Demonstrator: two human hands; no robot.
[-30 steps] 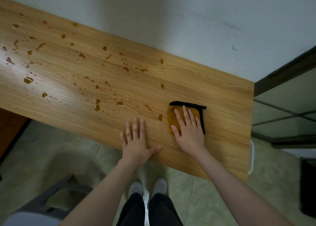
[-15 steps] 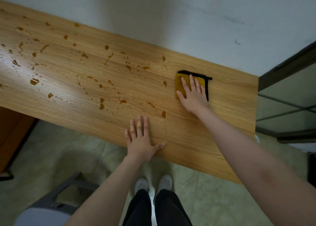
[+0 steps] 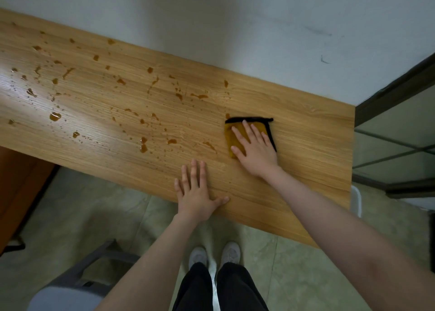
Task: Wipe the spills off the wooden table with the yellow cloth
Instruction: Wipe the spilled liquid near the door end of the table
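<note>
The folded yellow cloth (image 3: 231,137) with a black edge lies on the wooden table (image 3: 310,131), toward its right end. My right hand (image 3: 255,147) presses flat on the cloth with straight fingers and covers most of it. My left hand (image 3: 196,190) rests flat on the table's near edge, fingers spread, holding nothing. Brown spills (image 3: 55,116) dot the table from the far left across to just left of the cloth, with a small drop (image 3: 227,115) touching the cloth's far left corner.
A white wall (image 3: 235,28) runs along the table's far edge. A dark-framed glass cabinet (image 3: 395,127) stands right of the table. A grey chair (image 3: 77,284) sits on the floor at lower left. My feet (image 3: 215,255) stand by the table's near edge.
My right hand slid the cloth away toward the wall, then pulled it back toward me to mid-table. The drop near the front edge beside the cloth is gone. My left hand stayed put.
</note>
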